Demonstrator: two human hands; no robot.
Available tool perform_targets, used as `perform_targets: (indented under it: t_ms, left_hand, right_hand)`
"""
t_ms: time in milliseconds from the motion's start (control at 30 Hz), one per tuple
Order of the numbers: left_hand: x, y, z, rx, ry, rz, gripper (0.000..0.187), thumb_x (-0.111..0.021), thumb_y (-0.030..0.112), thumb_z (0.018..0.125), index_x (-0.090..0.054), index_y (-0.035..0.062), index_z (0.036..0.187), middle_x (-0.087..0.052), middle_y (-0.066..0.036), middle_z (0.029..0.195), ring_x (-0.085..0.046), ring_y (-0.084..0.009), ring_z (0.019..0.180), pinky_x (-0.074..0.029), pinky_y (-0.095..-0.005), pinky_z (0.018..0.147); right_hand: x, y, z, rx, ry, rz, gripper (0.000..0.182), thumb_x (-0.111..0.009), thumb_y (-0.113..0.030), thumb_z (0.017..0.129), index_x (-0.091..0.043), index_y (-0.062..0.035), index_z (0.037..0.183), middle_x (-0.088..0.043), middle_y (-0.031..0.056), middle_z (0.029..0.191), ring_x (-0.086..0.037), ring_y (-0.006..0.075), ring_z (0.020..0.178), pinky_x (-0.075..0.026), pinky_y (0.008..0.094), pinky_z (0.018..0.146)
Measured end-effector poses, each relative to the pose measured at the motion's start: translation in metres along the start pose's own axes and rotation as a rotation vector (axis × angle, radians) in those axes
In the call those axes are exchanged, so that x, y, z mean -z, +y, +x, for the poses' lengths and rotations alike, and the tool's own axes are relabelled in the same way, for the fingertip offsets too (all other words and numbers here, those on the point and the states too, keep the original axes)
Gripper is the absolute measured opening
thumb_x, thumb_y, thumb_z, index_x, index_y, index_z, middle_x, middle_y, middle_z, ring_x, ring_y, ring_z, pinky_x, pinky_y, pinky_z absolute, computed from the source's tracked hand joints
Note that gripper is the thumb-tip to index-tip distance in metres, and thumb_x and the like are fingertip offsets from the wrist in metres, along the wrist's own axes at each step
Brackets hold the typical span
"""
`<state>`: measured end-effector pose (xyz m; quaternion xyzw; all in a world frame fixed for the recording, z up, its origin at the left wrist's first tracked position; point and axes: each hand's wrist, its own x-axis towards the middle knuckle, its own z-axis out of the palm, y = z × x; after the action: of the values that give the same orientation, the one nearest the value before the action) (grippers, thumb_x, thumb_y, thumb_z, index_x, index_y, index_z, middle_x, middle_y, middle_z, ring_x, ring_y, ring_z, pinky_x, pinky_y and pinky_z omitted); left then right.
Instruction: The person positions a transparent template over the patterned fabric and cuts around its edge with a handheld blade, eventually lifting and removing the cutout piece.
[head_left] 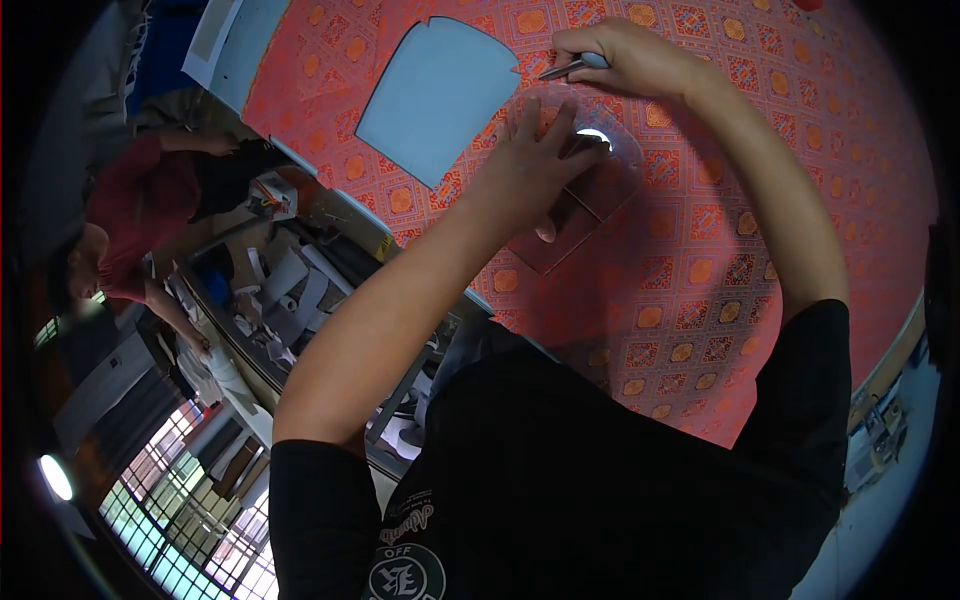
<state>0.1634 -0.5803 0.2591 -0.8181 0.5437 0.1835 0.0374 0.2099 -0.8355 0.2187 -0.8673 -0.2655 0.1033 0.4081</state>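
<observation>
- I see two hands of the person at work over one table covered with a red patterned cloth [700, 280].
- The left hand [530, 165] lies flat with the fingers spread, pressing down on one transparent template [600, 185] that rests on the cloth. It grips nothing; it only holds the template down.
- The template is clear with a rounded top, so the red pattern shows through it. It lies in the middle part of the table, well apart from the near edge.
- The right hand [625, 60] is closed around one pen-like tool [575, 68], held between the thumb and the fingers. The tip of the tool points toward the left hand, just beyond the rounded top of the template.
- I cannot tell whether the tip touches the cloth.
- One light blue cut piece [435, 95], with a curved top edge, lies flat on the cloth just beside the left hand, toward the far left edge of the table.
- Beyond the left edge of the table I count one other person in a red shirt [130, 215], bent over another bench with grey rolls and small things on it.
</observation>
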Motion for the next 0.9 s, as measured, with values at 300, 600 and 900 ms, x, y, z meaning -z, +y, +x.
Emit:
perform_targets:
  t_ms: [300,600,900]
  left_hand:
    - [-0.004,0.0,-0.002,0.01,0.047,-0.052,0.117,-0.102,0.033,0.045,-0.053,0.037,0.151,-0.03,-0.015,0.166,-0.029,-0.0524,0.151,-0.04,-0.0637,0.119]
    - [0.003,0.004,-0.003,0.032,0.034,-0.081,0.121,-0.104,0.029,0.042,-0.054,0.0354,0.152,-0.034,-0.013,0.162,-0.028,-0.0507,0.152,-0.038,-0.0682,0.118]
    - [0.003,-0.002,-0.006,-0.029,0.023,-0.062,0.122,-0.103,0.042,0.044,-0.05,0.0301,0.154,-0.038,-0.021,0.162,-0.027,-0.0516,0.153,-0.044,-0.0676,0.113]
  right_hand:
    - [-0.034,-0.056,-0.016,-0.281,0.352,0.066,0.017,-0.073,-0.014,0.095,-0.064,-0.0065,0.106,-0.071,0.0109,0.091,-0.071,0.0268,0.083,-0.055,0.0396,0.076]
    - [-0.051,-0.067,-0.005,-0.402,0.395,-0.144,0.019,-0.073,-0.016,0.093,-0.062,-0.003,0.103,-0.073,0.0173,0.087,-0.073,0.0371,0.081,-0.056,0.0438,0.071]
    - [-0.071,-0.078,0.003,-0.531,0.484,-0.159,0.022,-0.075,-0.018,0.093,-0.061,-0.0048,0.104,-0.074,0.0185,0.09,-0.073,0.0408,0.085,-0.057,0.0482,0.073]
